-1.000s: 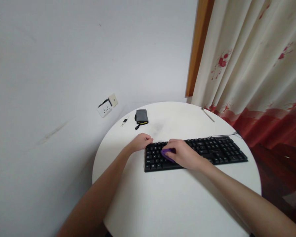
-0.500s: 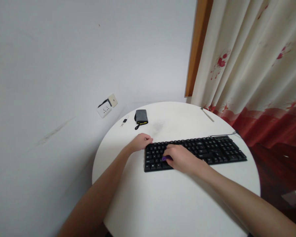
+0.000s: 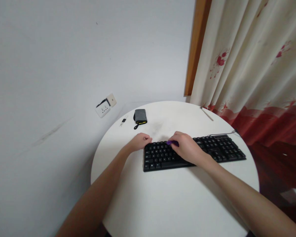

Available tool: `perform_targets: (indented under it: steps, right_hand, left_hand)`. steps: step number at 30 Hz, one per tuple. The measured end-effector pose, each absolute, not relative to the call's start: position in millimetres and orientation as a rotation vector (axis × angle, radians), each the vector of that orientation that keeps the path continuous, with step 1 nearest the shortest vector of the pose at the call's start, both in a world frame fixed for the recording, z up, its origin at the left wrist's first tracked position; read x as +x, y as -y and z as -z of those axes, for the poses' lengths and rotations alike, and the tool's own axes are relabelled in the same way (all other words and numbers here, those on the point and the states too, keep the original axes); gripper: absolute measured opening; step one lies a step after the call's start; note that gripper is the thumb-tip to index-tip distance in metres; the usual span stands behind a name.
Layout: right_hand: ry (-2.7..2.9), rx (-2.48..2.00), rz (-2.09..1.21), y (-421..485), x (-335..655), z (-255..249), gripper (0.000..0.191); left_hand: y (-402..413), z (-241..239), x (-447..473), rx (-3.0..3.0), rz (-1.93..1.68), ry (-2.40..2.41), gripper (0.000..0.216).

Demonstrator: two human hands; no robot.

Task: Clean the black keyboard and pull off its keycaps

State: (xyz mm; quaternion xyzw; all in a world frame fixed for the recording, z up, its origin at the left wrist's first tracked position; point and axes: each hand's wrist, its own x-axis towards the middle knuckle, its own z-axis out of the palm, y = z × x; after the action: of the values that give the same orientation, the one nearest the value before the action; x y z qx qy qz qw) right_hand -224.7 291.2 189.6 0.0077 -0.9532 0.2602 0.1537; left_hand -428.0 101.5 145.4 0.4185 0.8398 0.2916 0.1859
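A black keyboard (image 3: 162, 157) lies across the white round table in front of me. My left hand (image 3: 139, 141) is at its far left corner, fingers curled and closed against that edge. Between the fingertips of my right hand (image 3: 186, 146) is a small purple object (image 3: 173, 143), mostly covered by the fingers; its kind I cannot make out. That hand is over the far edge of the keyboard, left of the middle, and hides some keys behind it.
On the round table (image 3: 153, 204) a grey folded pouch (image 3: 140, 116) with a black loop lies at the back left, beside a small black item (image 3: 123, 120). A thin stick-like tool (image 3: 207, 114) rests at the back right. Wall and curtain (image 3: 227, 65) border the table.
My right hand has moved away from me, from the middle rows to the keyboard's far edge, carrying the purple object. My left hand stays at the corner.
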Motion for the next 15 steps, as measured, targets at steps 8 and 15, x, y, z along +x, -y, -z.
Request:
perform_targets:
  steps: [8,15]
  right_hand:
    - [2.92,-0.178,-0.456,-298,-228,-180,0.018]
    - [2.932,0.235,-0.722,-258,-218,-176,0.017]
  left_hand:
    - [-102,-149,-427,1.193,-0.82,-2.369,0.039]
    - [-103,-151,-425,1.175,-0.84,-2.352,0.039]
